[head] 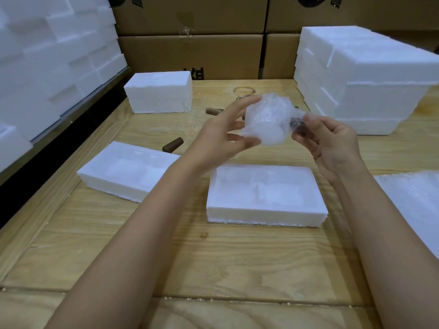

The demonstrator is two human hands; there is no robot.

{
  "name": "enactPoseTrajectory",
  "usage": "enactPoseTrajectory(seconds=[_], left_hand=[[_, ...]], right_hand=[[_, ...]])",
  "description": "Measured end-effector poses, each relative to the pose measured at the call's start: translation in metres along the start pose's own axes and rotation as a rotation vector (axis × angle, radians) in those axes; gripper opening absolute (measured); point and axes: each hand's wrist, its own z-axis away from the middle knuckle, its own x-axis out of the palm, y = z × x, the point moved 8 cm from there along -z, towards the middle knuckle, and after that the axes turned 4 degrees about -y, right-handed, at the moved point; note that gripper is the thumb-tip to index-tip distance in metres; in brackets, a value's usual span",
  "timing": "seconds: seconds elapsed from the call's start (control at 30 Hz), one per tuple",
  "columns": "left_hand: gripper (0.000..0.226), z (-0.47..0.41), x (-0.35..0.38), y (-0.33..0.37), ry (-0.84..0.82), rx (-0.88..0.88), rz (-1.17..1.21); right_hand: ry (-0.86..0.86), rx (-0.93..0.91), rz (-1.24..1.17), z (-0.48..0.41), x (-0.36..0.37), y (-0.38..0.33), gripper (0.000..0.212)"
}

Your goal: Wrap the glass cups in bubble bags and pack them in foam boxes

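Note:
Both hands hold a bubble bag bundle (pixel 268 119) in the air above the table. My left hand (pixel 221 136) cups its left side with spread fingers. My right hand (pixel 330 143) pinches its right end, where a dark brown piece (pixel 298 126) shows through. An open foam box (pixel 264 195) with a moulded recess lies right below the bundle. A second foam tray (pixel 128 169) lies to its left. Clear glass cups (pixel 194 115) stand further back, partly hidden by my left hand.
A brown cylinder (pixel 173 144) lies on the wooden table (pixel 213 257). A closed foam box (pixel 159 91) sits at the back left. Foam boxes are stacked at right (pixel 368 74) and left (pixel 47 55). Cardboard cartons (pixel 190 53) stand behind. Bubble bags (pixel 413 195) lie at right.

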Motion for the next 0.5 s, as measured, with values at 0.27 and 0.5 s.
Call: enactPoseTrajectory(seconds=[0.27,0.5], left_hand=[[0.051,0.011,-0.011,-0.014,-0.111,-0.182,0.334],[0.055,0.015,-0.018,-0.024,-0.134,-0.262,0.461]], right_hand=[[-0.032,0.172,0.076,0.006,0.016,0.015,0.037],[-0.109,0.189,0.143,0.01,0.027,0.011,0.032]])
